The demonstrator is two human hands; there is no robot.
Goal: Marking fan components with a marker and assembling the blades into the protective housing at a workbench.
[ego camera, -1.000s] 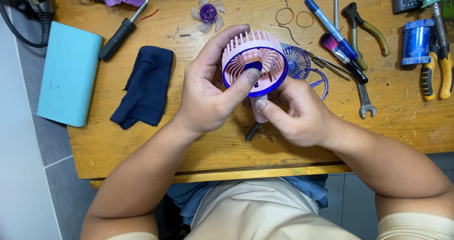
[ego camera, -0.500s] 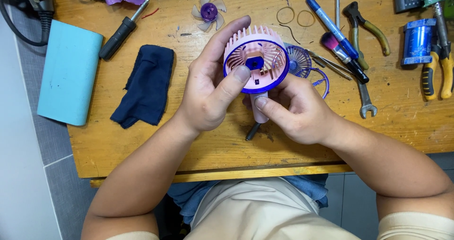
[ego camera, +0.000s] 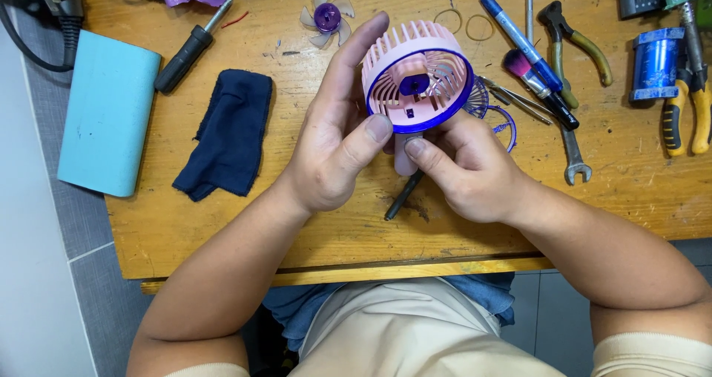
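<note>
The left hand [ego camera: 334, 154] and right hand [ego camera: 467, 169] are both clamped on a pink fan housing [ego camera: 417, 76] with a blue rim, held above the wooden worktop [ego camera: 297, 221]. The housing's handle is mostly hidden between the thumbs. A dark tool [ego camera: 403, 197] under the hands is partly covered; its type cannot be determined. A light-blue rectangular box [ego camera: 107, 113] lies at the left, beside a dark blue cloth [ego camera: 226, 133]. A blue can [ego camera: 656, 63] stands at the right.

Navy cloth [ego camera: 226, 133], teal box [ego camera: 107, 115], loose fan blade [ego camera: 327, 17], pliers [ego camera: 575, 41], wrench [ego camera: 575, 158]
</note>
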